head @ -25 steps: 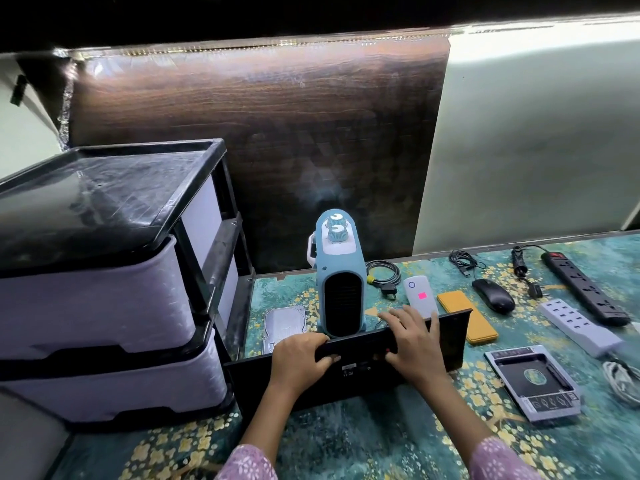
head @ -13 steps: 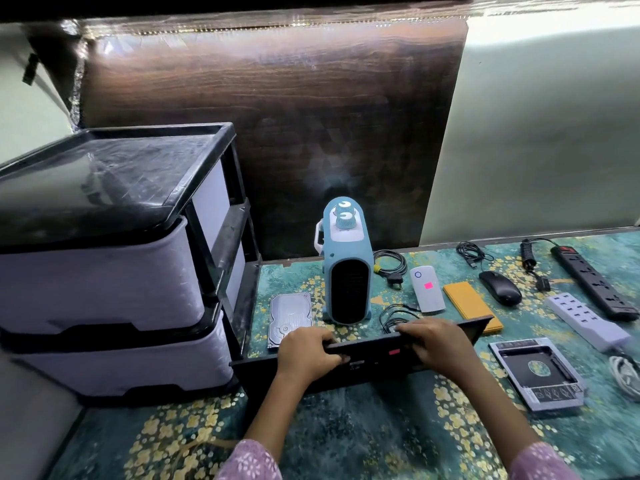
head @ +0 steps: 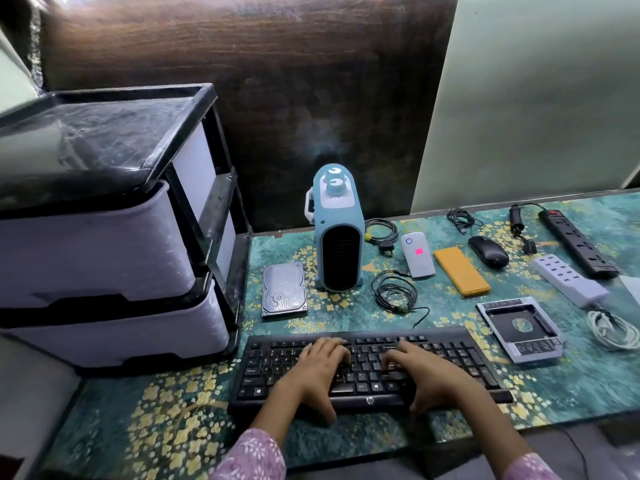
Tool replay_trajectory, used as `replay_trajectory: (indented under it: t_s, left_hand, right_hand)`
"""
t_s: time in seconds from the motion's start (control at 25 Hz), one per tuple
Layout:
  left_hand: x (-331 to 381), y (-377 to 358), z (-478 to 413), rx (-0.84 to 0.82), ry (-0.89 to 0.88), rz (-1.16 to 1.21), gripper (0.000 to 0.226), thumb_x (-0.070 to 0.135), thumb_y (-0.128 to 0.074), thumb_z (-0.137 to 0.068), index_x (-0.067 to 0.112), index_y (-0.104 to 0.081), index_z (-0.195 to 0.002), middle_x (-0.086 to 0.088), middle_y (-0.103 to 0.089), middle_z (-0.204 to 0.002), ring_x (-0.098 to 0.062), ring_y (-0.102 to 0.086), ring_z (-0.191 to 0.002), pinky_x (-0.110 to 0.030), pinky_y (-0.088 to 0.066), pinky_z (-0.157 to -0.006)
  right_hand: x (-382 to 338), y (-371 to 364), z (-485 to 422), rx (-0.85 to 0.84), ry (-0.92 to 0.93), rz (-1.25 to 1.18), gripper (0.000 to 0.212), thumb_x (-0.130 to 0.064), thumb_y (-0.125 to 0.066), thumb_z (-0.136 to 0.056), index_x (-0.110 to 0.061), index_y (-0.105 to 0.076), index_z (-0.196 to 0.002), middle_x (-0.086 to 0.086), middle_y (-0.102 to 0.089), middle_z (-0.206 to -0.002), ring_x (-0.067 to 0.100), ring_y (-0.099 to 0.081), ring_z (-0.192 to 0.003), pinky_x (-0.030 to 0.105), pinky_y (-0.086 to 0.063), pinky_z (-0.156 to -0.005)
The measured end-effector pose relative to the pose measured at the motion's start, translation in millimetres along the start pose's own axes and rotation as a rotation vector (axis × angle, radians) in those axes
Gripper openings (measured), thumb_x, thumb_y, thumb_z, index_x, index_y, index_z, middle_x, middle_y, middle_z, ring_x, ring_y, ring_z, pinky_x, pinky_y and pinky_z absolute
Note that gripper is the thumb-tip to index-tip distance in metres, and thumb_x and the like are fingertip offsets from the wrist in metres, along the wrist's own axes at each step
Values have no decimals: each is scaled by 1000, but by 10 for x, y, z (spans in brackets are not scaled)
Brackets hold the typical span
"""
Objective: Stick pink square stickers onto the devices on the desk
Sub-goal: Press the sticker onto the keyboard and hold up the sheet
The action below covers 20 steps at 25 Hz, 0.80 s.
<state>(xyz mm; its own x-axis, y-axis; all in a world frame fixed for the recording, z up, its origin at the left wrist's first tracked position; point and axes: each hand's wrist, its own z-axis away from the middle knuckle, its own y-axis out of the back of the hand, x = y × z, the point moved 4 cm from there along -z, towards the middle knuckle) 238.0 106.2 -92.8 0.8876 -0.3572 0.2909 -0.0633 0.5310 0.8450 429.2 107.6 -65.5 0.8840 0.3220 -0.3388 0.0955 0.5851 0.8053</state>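
A black keyboard (head: 450,351) lies flat, keys up, at the front of the desk. My left hand (head: 311,372) and my right hand (head: 426,375) hold it, fingers across the keys and thumbs hooked over its front edge. Behind it stand a blue heater (head: 338,233), a hard drive (head: 284,289) and a white power bank (head: 418,263) bearing a pink square sticker (head: 419,251). An orange power bank (head: 460,271), a black mouse (head: 488,251), a white charger strip (head: 568,282), a black power strip (head: 578,247) and a drive caddy (head: 521,329) lie to the right.
A black-and-white drawer unit (head: 104,237) fills the desk's left side. A coiled black cable (head: 394,296) lies between the heater and the keyboard. A white cable bundle (head: 613,330) sits at the right edge. A dark wooden board and a pale wall close off the back.
The keyboard stood on its edge with its underside, carrying a pink sticker, facing me; both hands have turned it over and laid it flat, keys up.
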Motion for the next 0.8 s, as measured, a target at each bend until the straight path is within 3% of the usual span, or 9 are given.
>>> replay_trajectory:
  t_s: [0.12, 0.32, 0.44, 0.56, 0.64, 0.72, 0.8]
  left_hand:
    - [29, -173, 44, 84, 17, 33, 101, 40, -80, -58, 23, -23, -139, 5, 1, -157, -20, 9, -145, -43, 8, -117]
    - [18, -216, 78, 151, 17, 83, 80, 45, -77, -61, 27, -37, -128, 10, -4, -157, -16, 6, -145, -41, 7, -117]
    - [56, -182, 49, 263, 74, 263, 55, 50, -68, -69, 28, -49, -115, 10, -31, -145, -12, -18, -140, -45, -11, -120]
    - [124, -9, -38, 535, 143, 558, 24, 37, -64, -78, 32, -51, -99, 11, -51, -114, -10, -42, -118, -38, -36, -107]
    - [224, 139, -105, 643, 156, 739, 19, 24, -65, -81, 31, -51, -91, 7, -56, -105, -12, -50, -107, -29, -44, -94]
    - [390, 270, -202, 648, 125, 966, 20, 16, -63, -83, 31, -51, -87, 3, -59, -102, -15, -55, -99, -20, -46, -79]
    - [584, 382, -355, 650, 73, 1102, 24, 11, -61, -85, 32, -50, -88, 2, -60, -99, -20, -57, -96, -20, -46, -76]
  right_hand:
    - [27, -185, -5, 48, -2, 4, 64, -15, -74, -60, -27, -42, -115, -3, -38, -119, 20, -48, -104, 35, -51, -82]
    - [95, -251, -16, 160, -9, -115, 40, -17, -62, -75, -25, -51, -112, -9, -40, -105, 16, -51, -102, 23, -45, -81]
    - [107, -238, -46, 214, -22, -198, 29, -16, -60, -79, -25, -57, -107, -12, -44, -96, 11, -53, -96, 16, -44, -77]
    - [215, -115, 39, 491, -122, -506, 16, -13, -64, -79, -26, -62, -89, -9, -62, -86, 4, -60, -79, 13, -50, -70]
    - [341, -14, 138, 652, -170, -678, 16, -11, -66, -79, -27, -63, -79, -5, -67, -78, 2, -62, -72, 12, -50, -62]
    - [485, 71, 261, 734, -189, -809, 17, -8, -66, -79, -25, -64, -79, -3, -66, -73, -2, -60, -70, 12, -48, -59]
    - [690, 179, 414, 832, -218, -939, 18, -4, -65, -80, -21, -65, -81, -1, -64, -72, 4, -61, -67, 16, -48, -60]
